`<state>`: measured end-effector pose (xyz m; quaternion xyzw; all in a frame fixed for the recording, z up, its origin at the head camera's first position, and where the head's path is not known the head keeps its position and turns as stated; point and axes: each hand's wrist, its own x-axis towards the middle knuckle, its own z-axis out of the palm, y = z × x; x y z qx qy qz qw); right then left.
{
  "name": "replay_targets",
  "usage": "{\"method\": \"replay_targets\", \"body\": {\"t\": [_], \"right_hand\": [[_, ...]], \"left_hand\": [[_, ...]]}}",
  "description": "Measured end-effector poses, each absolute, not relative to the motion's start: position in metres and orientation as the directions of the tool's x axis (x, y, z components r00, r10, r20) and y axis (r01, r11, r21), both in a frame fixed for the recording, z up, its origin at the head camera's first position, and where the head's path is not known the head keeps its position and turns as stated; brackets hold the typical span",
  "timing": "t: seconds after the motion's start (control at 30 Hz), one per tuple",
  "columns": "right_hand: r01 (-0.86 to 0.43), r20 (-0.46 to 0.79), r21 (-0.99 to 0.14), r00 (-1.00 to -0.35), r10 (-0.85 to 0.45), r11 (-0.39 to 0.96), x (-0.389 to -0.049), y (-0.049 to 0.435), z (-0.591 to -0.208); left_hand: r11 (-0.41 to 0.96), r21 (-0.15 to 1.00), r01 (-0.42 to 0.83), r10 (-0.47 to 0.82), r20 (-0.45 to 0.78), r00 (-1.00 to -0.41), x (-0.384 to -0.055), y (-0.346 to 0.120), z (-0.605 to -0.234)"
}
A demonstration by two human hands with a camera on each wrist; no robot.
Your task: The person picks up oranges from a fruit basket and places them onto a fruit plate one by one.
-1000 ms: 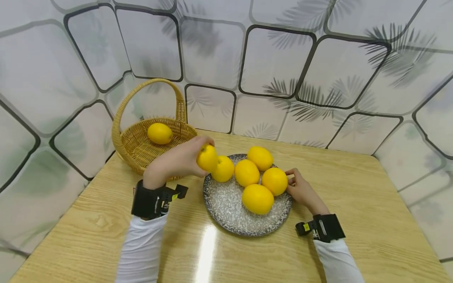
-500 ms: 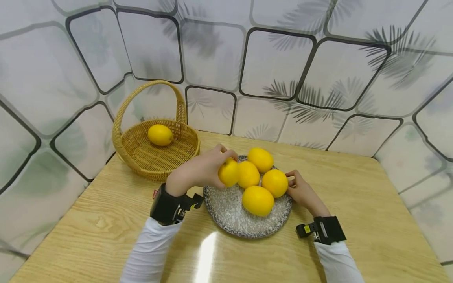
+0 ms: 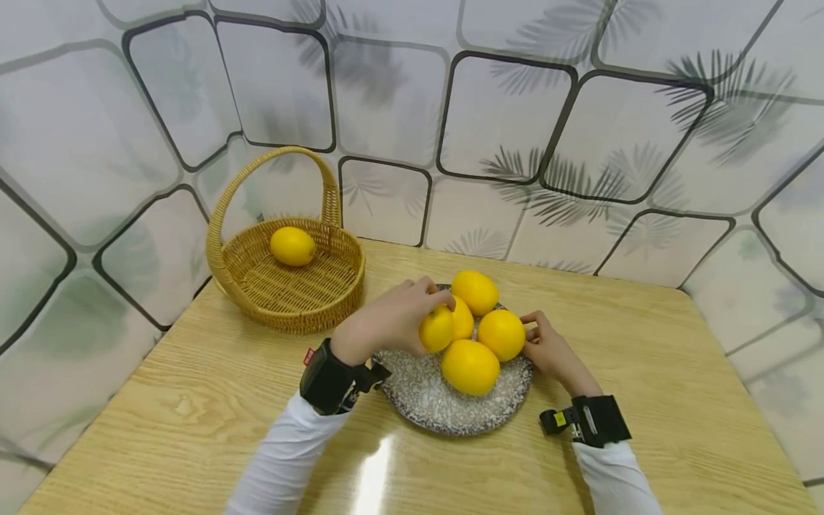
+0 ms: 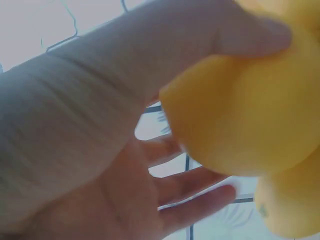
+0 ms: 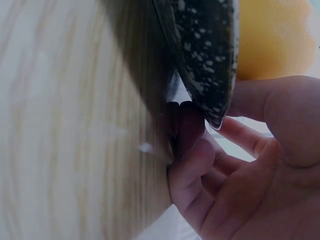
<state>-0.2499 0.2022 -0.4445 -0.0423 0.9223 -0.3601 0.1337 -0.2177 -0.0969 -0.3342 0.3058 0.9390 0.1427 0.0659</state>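
Observation:
In the head view my left hand [image 3: 400, 320] holds a yellow fruit [image 3: 435, 330] over the left part of a speckled grey plate [image 3: 421, 397]. The left wrist view shows the thumb across the held fruit [image 4: 240, 120], with several fingers stretched out behind it. Several more yellow fruits sit on the plate, among them an oval one [image 3: 471, 367] at the front and a round one [image 3: 502, 335] at the right. My right hand [image 3: 552, 350] grips the plate's right rim. In the right wrist view its curled fingers [image 5: 192, 167] lie beneath the dark rim [image 5: 205, 55].
A wicker basket [image 3: 296, 315] with a tall handle stands at the back left, one yellow fruit [image 3: 292, 246] inside it. The wooden table [image 3: 161, 400] ends against a patterned wall [image 3: 386, 93] behind.
My left hand has moved right and slightly down with its fruit, from the plate's left edge to close beside the middle fruit, which it now partly covers. My right hand stays at the rim.

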Motion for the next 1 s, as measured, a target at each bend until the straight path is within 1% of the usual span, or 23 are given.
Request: {"method": "replay_targets", "body": {"t": [0.2,0.43,0.63,0.73,0.93,1.0], "right_hand": [[0.012,-0.212,-0.672,-0.961,-0.177,0.74,-0.25,0.203,-0.445],[0.002,-0.201,-0.671,-0.963,-0.179,0.742,-0.25,0.203,-0.446],[0.011,-0.208,-0.674,-0.962,-0.176,0.739,-0.25,0.203,-0.445],[0.011,-0.209,-0.671,-0.962,-0.175,0.741,-0.25,0.203,-0.446],[0.006,-0.205,-0.666,-0.963,-0.176,0.746,-0.25,0.202,-0.445],[0.01,-0.208,-0.666,-0.963,-0.173,0.746,-0.251,0.203,-0.444]], "left_hand": [[0.796,0.227,0.561,0.583,-0.039,-0.811,-0.217,-0.093,-0.337],[0.792,0.137,0.595,0.606,-0.064,-0.793,-0.214,-0.09,-0.339],[0.8,0.114,0.589,0.599,-0.093,-0.795,-0.213,-0.087,-0.341],[0.81,0.1,0.578,0.587,-0.127,-0.8,-0.212,-0.085,-0.341],[0.847,0.141,0.512,0.531,-0.227,-0.816,-0.21,-0.084,-0.342],[0.853,0.148,0.501,0.523,-0.241,-0.818,-0.211,-0.084,-0.343]]}}
